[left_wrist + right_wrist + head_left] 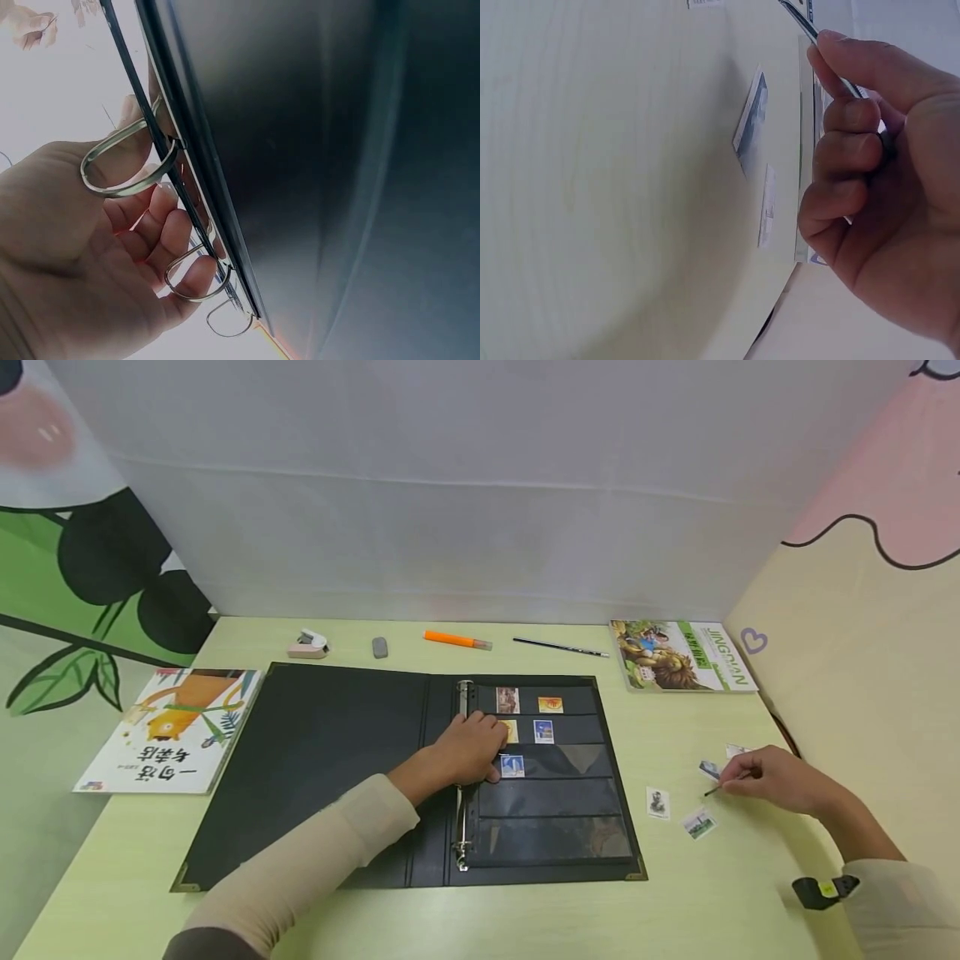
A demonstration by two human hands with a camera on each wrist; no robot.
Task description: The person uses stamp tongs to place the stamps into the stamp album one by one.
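Observation:
A black ring binder album (345,735) lies spread on the table, its right side carrying a stamp page (551,797) with clear strips. My left hand (471,748) rests on the page's inner edge by the metal rings (196,279), its fingers loosely bent. Several stamps sit in the upper strips, among them a blue-and-white stamp (513,767) near my thumb and a yellow stamp (512,730) partly hidden by my fingers. My right hand (772,779) pinches slim metal tweezers (801,20), tips pointing down-left among loose stamps: a portrait stamp (657,803), a green landscape stamp (699,823) and others.
Along the back lie a pink-and-white stapler (307,645), a grey eraser (380,647), an orange marker (456,640) and a dark pencil (560,647). A picture book (172,731) flanks the album at left; another book (684,657) lies at the back right.

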